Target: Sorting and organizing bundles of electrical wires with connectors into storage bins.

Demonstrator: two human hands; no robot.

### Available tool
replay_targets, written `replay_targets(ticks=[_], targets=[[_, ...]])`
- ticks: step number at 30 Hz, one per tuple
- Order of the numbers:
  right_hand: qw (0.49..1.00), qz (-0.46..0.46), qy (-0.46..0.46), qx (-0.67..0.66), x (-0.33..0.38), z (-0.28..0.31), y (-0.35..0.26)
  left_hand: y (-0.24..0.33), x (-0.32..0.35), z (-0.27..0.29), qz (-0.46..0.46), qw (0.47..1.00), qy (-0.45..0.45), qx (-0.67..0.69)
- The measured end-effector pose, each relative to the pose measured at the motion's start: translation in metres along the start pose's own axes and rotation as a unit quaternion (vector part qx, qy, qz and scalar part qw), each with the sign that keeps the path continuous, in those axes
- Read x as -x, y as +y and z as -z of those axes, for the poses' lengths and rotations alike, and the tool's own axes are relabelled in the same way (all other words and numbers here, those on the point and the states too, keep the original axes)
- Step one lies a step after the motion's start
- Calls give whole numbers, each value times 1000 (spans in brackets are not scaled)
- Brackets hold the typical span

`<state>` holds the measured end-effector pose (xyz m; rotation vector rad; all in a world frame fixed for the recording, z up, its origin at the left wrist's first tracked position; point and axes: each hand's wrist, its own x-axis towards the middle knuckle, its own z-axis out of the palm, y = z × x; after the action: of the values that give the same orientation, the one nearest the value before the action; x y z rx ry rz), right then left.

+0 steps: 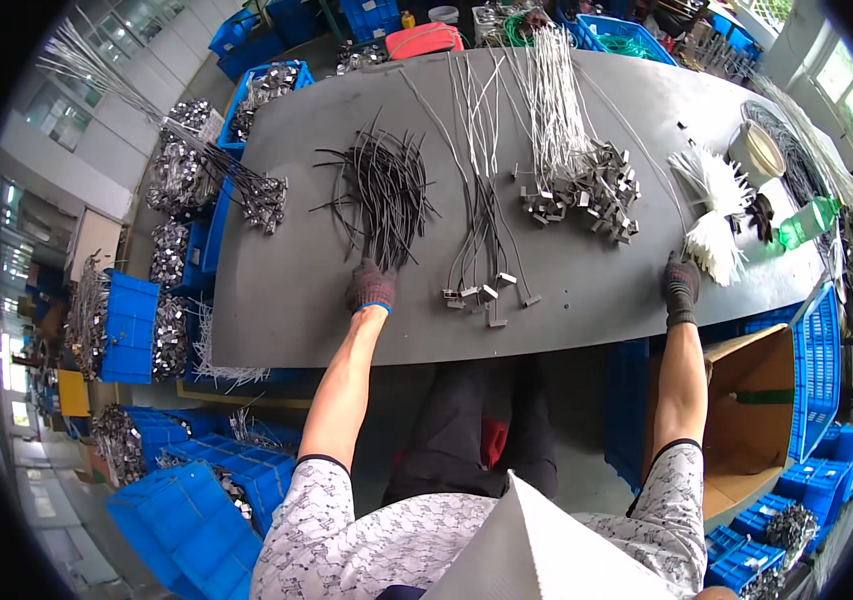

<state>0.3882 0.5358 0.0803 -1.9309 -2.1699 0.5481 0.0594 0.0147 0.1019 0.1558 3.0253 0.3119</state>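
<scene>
Cropped white flap (546, 550), hands (371, 288) with palms hidden

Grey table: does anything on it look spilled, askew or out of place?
The green bottle near the right edge of the table seems to lie on its side, odd beside the wires. Small dark bits lie loose beyond the white bundle, like scraps. I see no obvious damage.

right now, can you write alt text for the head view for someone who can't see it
Gloved left hand at the near end of a bundle of black strands on a grey table; gloved right hand beside a bundle of white strips. Between them lie cables with small metallic blocks, and blue crates stand near the table.
</scene>
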Motion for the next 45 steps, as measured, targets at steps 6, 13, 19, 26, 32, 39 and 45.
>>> replay_targets(ticks=[6,13,19,26,32,39,45], targets=[[992,103,-5,-67,-119,-35,135,43,-19,-29,-75,995,-58,35],[926,212,-110,-294,114,-59,116,-28,-23,-22,-63,994,-82,-42],[976,206,53,-40,356,16,206,-7,-34,-43,-92,993,-73,-30],[834,-84,-516,178,530,29,404,-19,-43,-55,-156,984,-87,-13],[858,146,-466,160,625,31,526,-77,-48,-66,-165,981,-87,-51],[923,77,-355,128,625,70,482,-108,-46,-65,-88,960,-261,-46],[947,125,-279,101,594,74,421,-66,24,-33,0,912,-387,140]])
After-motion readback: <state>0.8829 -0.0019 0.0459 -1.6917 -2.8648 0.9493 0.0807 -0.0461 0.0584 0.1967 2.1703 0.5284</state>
